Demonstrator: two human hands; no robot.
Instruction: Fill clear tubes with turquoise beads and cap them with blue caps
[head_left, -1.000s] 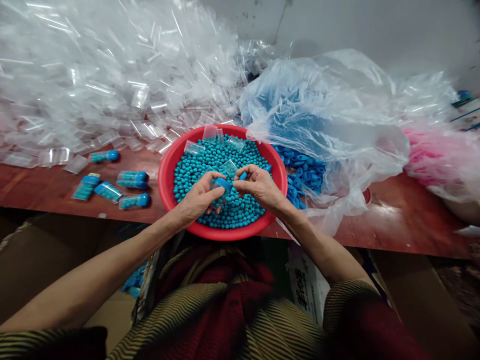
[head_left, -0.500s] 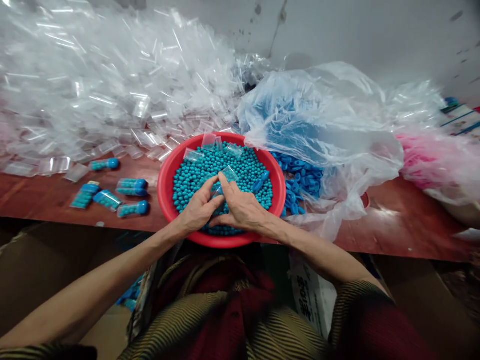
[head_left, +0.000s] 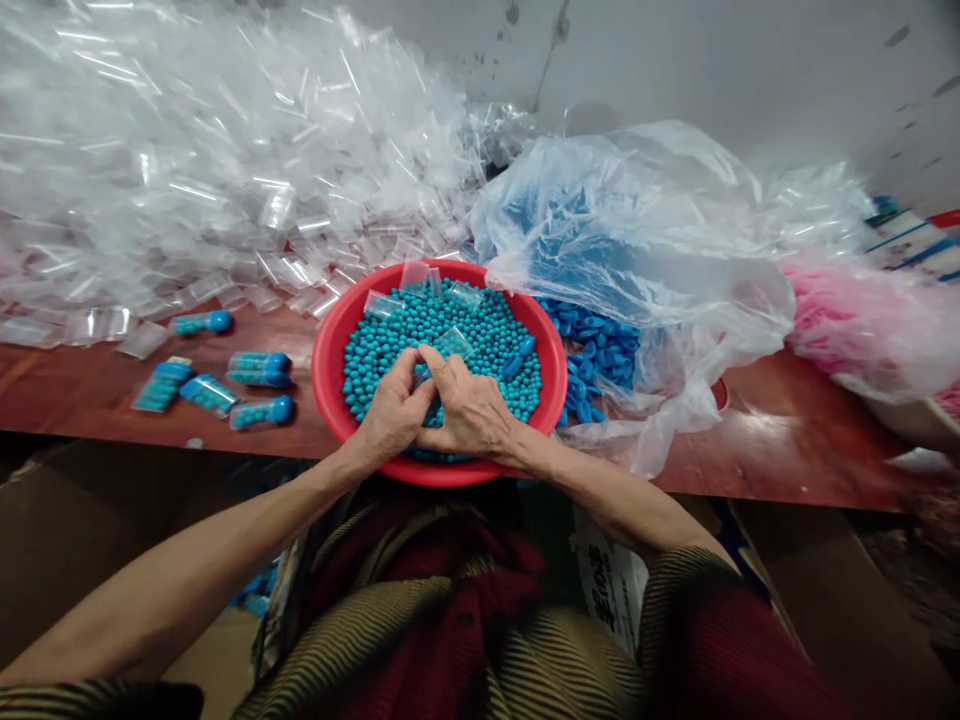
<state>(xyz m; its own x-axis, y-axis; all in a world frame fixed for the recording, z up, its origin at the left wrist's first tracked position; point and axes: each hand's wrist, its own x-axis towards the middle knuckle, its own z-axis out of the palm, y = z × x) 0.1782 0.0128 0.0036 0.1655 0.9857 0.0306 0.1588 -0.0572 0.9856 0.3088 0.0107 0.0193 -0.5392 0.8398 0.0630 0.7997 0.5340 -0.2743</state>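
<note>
A red plastic basin (head_left: 325, 375) full of turquoise beads (head_left: 375, 365) stands at the table's front edge. Over the beads, my left hand (head_left: 394, 405) and my right hand (head_left: 472, 405) meet at the fingertips. Between them they pinch a clear plastic tube (head_left: 424, 378), mostly hidden by the fingers, so what it contains cannot be made out. Just beyond my fingertips, another clear tube (head_left: 454, 343) lies on the beads. More clear tubes rest towards the basin's far side, and a blue cap (head_left: 518, 357) lies on the beads at the right.
Several bead-filled tubes with blue caps (head_left: 259, 368) lie left of the basin. Behind them rises a large heap of clear tubes (head_left: 225, 150). Blue caps (head_left: 600, 345) spill from a clear plastic bag (head_left: 637, 230) at the right. Farther right are pink pieces in plastic (head_left: 847, 320).
My hands stay together over the basin, their fingers slightly more bent around the tube. The whole view has shifted a little; the surrounding things appear unmoved.
</note>
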